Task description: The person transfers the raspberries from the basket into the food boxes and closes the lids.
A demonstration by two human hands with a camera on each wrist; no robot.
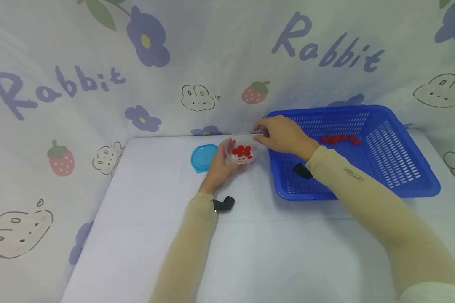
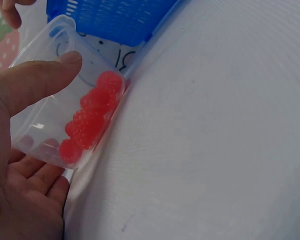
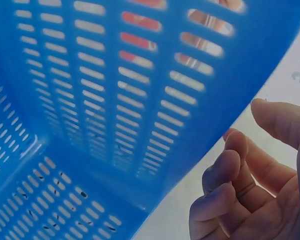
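My left hand (image 1: 219,167) grips a small clear plastic container (image 2: 42,117), with the thumb along one side and fingers around the other. Red raspberries (image 2: 90,120) lie at the container's bottom. My right hand (image 1: 283,134) hovers over the left rim of a blue slotted basket (image 1: 379,110), close to the container's mouth. Its fingers are loosely bent with nothing between them, as the right wrist view shows. More raspberries (image 1: 339,139) are gathered inside the basket toward its back wall.
A light-blue lid (image 1: 203,157) lies on the white-covered table (image 1: 151,198), left of the container and partly behind my left hand. A printed curtain (image 1: 220,50) hangs right behind the table's back edge. Black wrist cameras (image 1: 224,204) jut out beneath the forearms.
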